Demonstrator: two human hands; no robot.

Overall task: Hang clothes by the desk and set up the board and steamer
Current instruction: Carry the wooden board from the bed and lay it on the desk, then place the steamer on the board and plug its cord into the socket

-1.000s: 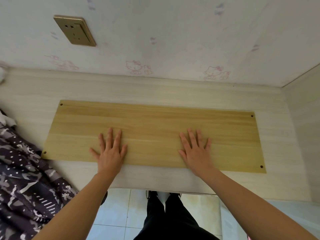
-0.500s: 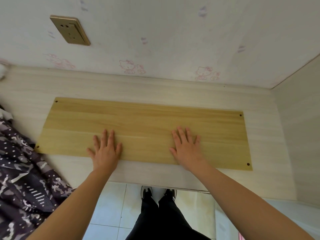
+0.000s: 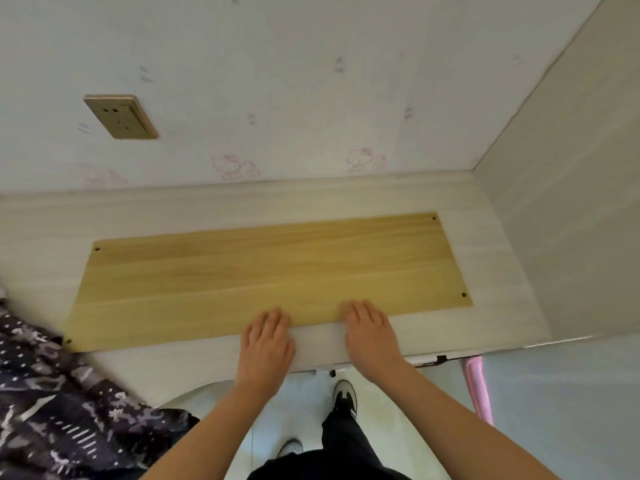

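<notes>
Sliding back toward the board's near edge, left hand and right hand, fingers flat and gripping nothing; board apparently being left in place.

A home bedroom: cartoon-cat wallpaper, pale wooden desk, wall socket, patterned clothing

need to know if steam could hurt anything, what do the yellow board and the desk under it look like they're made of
Board: seemingly wood or wood-look laminate, yellowish with lengthwise grain, matte, small holes at the corners. Desk: looks like pale whitewashed wood-grain laminate, smooth and faintly streaked. Neither can be confirmed as solid wood.
</notes>
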